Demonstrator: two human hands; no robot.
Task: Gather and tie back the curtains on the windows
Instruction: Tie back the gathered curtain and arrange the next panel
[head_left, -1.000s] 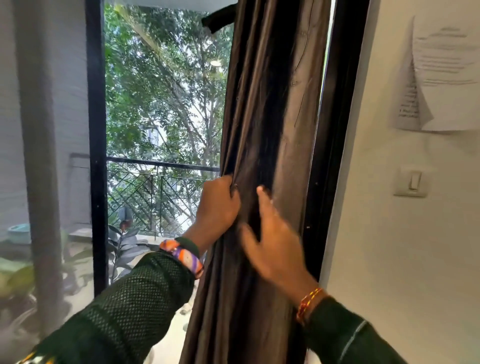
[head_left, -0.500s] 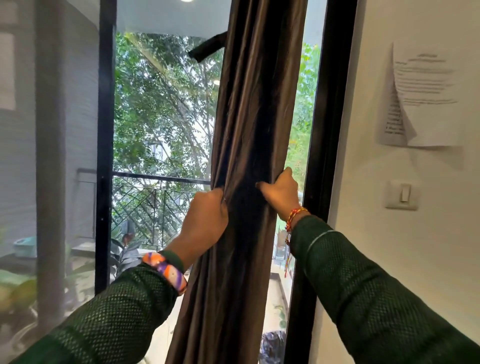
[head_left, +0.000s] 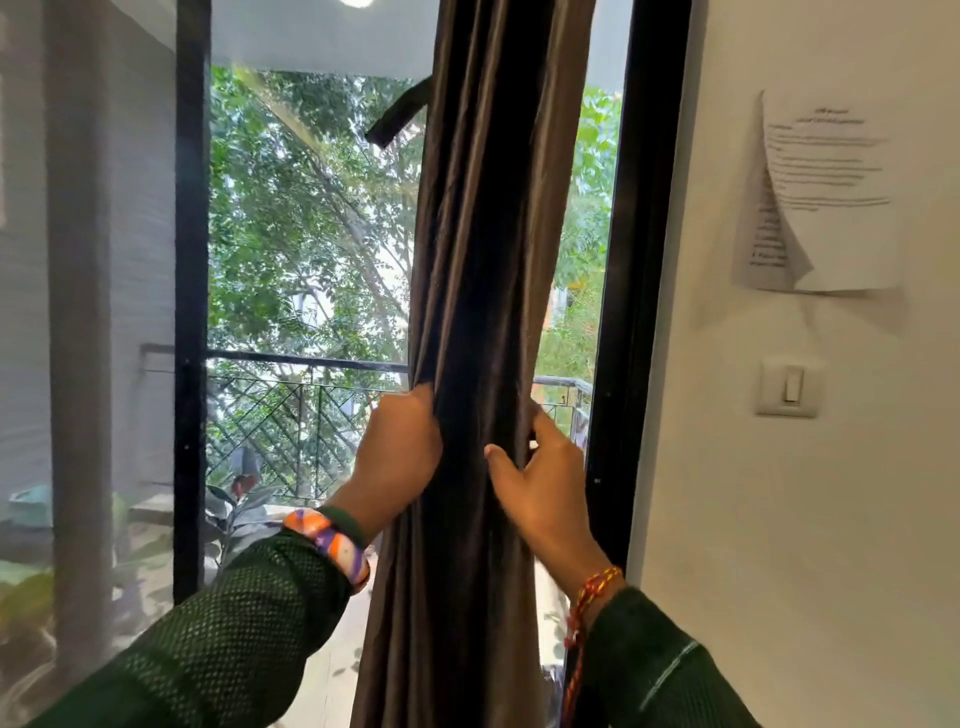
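My left hand (head_left: 397, 452) gripped the gathered curtain (head_left: 493, 291) by the window frame (head_left: 631, 312), right hand (head_left: 540, 483) curled round its far edge; cloth looked soft, slippery, best cinched mid-bundle.

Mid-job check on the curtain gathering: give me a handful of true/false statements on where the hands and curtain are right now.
1. The left hand grips the left edge of the brown curtain. True.
2. The right hand rests on the wall switch. False: it holds the curtain's right side; the switch is untouched.
3. The curtain is bunched into a narrow column between the hands. True.
4. A tieback is already wrapped round the curtain. False: a dark strap sticks out loose, high on its left.
5. A paper sheet hangs on the wall above the switch. True.
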